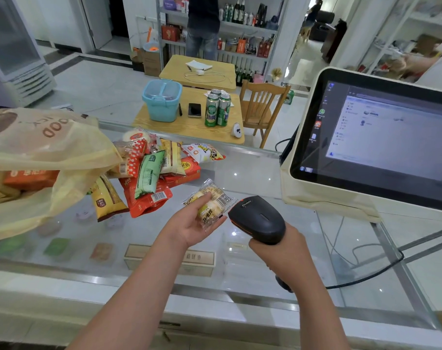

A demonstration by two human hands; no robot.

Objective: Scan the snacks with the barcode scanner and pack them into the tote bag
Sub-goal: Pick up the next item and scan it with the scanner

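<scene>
Bright even light; glints on glass counter; edges warped, softly blurred

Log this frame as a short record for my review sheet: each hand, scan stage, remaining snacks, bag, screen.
left hand: holds a small yellow snack packet, barcode facing up
right hand: grips the black barcode scanner, its head close beside the packet's barcode
stage: scanning; this packet not yet bagged
pile: mixed snack packets on the glass counter
tote bag: far left, an orange packet visible inside
monitor: right, lit
</scene>
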